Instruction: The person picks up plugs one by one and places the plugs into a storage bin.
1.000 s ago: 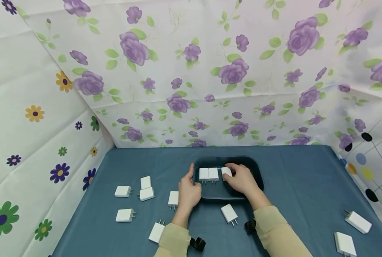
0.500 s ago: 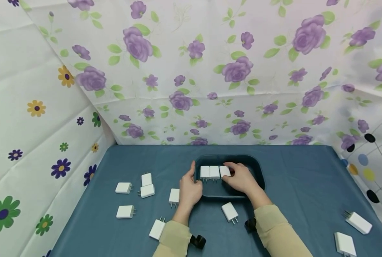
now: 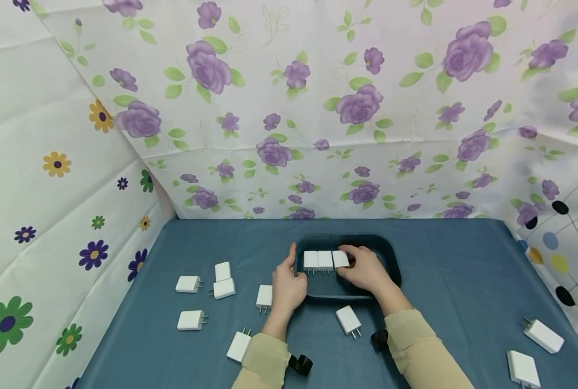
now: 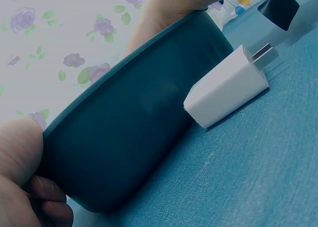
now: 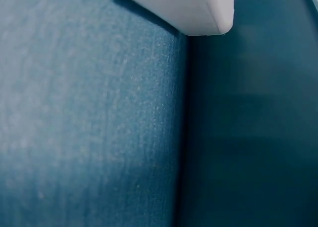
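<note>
A dark blue-green tray (image 3: pixel 347 297) stands on the cloth-covered table. My left hand (image 3: pixel 289 289) grips its left side; in the left wrist view the thumb is at the rim of the tray (image 4: pixel 129 122), with curled fingers below. Inside, two white plug chargers (image 3: pixel 317 261) stand side by side, prongs toward me. My right hand (image 3: pixel 368 272) reaches over the front rim and pinches a third charger (image 3: pixel 340 259) between thumb and fingers, just right of that pair. The right wrist view does not show the right hand, only the tray wall (image 5: pixel 248 127) and a white charger (image 5: pixel 203 11).
One charger (image 3: pixel 348 321) lies just in front of the tray. Several more, such as this charger (image 3: pixel 190 320), are scattered on the left. Two chargers (image 3: pixel 522 369) lie at the far right. Floral cloth (image 3: pixel 269 108) hangs behind the table (image 3: pixel 444 259).
The right hand has slid its charger left, close to the other two in the tray, and has stayed there over the last half second. The left hand keeps its grip on the tray.
</note>
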`<state>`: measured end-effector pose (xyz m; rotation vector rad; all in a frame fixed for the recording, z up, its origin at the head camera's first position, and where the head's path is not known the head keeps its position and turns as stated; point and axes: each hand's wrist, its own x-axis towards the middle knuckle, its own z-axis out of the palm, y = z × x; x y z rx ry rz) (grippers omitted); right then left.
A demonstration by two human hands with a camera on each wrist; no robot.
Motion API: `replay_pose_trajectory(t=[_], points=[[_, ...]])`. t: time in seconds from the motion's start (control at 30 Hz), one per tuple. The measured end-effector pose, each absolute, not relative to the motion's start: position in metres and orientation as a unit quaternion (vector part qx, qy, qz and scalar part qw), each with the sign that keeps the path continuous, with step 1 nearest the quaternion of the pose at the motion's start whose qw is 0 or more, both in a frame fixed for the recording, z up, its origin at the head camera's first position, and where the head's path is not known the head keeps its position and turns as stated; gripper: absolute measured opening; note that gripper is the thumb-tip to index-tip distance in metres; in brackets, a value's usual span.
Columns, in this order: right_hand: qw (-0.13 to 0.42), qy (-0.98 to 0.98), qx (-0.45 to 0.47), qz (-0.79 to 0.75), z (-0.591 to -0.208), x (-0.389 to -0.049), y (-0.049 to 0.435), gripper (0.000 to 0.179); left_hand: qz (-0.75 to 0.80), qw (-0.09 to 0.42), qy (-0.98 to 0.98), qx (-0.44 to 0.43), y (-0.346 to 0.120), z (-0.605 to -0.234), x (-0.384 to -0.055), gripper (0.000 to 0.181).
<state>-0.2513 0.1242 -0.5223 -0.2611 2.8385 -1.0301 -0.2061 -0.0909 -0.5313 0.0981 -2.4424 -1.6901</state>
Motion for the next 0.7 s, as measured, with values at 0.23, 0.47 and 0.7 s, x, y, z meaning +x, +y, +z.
replay_pose_trajectory(t=[0.23, 0.47, 0.7], points=[[0.047, 0.938, -0.086, -0.333, -0.5230, -0.2516, 0.1247, 0.059, -0.569, 0.080, -0.818, 0.036, -0.0901, -0.5307, -0.2052, 0.080], [0.045, 0.938, -0.091, -0.331, -0.5210, -0.2515, 0.1227, 0.058, -0.567, 0.068, -0.820, 0.042, -0.0912, -0.5280, -0.2053, 0.080], [0.039, 0.941, -0.092, -0.324, -0.5195, -0.2511, 0.1232, 0.059, -0.567, 0.066, -0.820, 0.043, -0.0904, -0.5288, -0.2058, 0.080]])
